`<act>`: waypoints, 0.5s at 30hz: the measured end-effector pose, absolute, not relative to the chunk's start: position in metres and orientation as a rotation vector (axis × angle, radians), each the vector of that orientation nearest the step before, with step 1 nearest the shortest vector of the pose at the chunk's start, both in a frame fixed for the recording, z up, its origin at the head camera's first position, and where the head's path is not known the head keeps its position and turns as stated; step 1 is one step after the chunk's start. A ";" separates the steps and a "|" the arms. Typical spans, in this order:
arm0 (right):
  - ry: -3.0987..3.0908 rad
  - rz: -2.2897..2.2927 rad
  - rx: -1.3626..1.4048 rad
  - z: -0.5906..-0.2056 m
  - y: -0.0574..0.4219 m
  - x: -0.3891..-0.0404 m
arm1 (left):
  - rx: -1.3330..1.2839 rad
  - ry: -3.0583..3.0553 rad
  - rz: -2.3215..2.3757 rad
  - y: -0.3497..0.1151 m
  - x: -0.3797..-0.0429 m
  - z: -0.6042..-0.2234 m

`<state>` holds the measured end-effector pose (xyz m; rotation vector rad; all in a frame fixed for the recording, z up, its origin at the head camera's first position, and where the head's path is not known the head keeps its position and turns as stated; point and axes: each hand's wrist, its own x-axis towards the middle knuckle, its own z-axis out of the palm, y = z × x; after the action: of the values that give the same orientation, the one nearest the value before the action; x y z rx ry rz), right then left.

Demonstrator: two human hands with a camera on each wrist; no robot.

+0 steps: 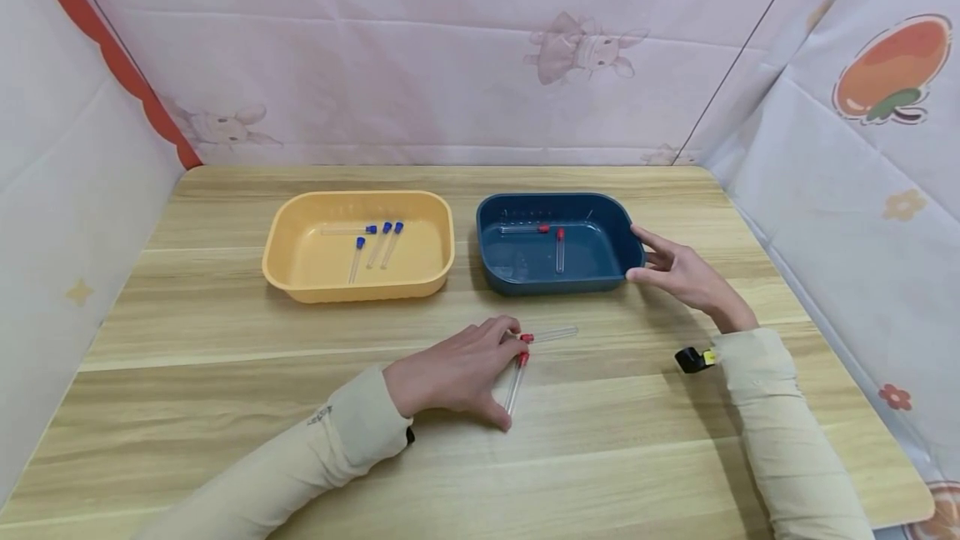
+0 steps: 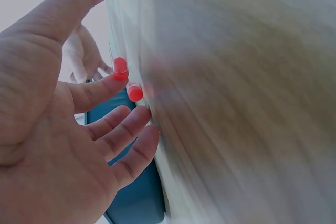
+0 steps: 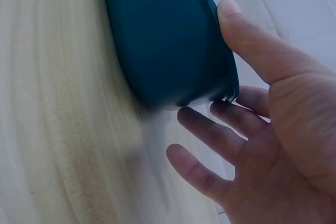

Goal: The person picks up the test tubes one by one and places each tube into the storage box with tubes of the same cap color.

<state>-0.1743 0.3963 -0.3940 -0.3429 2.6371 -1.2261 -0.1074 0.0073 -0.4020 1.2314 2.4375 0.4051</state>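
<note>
My left hand [image 1: 461,369] reaches over two clear tubes with red caps. Its index fingertip is at the red cap [image 2: 121,69] of the nearer tube [image 1: 515,386], and its thumb tip lies beside that tube's lower end. The fingers are spread and only lightly bent. A second red-capped tube [image 1: 555,333] lies just beyond, its cap by the fingertips. My right hand [image 1: 690,277] rests against the right end of the dark blue basin [image 1: 558,286], thumb and fingers extended along its outer wall. Inside that basin are two red-capped tubes [image 1: 560,252].
Left of the blue basin stands a yellow basin [image 1: 360,292] holding several blue-capped tubes [image 1: 357,261]. Both basins sit toward the back of the wood-grain table [image 1: 600,457]. Printed cloth walls [image 1: 450,90] enclose the back and sides. A black strap piece [image 1: 690,359] hangs by the right cuff.
</note>
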 end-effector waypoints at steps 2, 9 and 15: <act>2.638 -1.228 -0.343 -0.394 0.396 -0.175 | 1.217 2.438 0.412 0.004 -0.108 -0.402; 2.631 -1.236 -0.349 -0.395 0.396 -0.176 | 1.202 2.440 0.476 -0.009 -0.110 -0.402; 2.635 -1.233 -0.354 -0.395 0.396 -0.176 | 1.145 2.457 0.542 -0.019 -0.110 -0.400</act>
<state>-0.1756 0.3957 -0.3951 -0.3540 2.6355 -1.2327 -0.1095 -0.0195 -0.4003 1.1446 2.4565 0.5420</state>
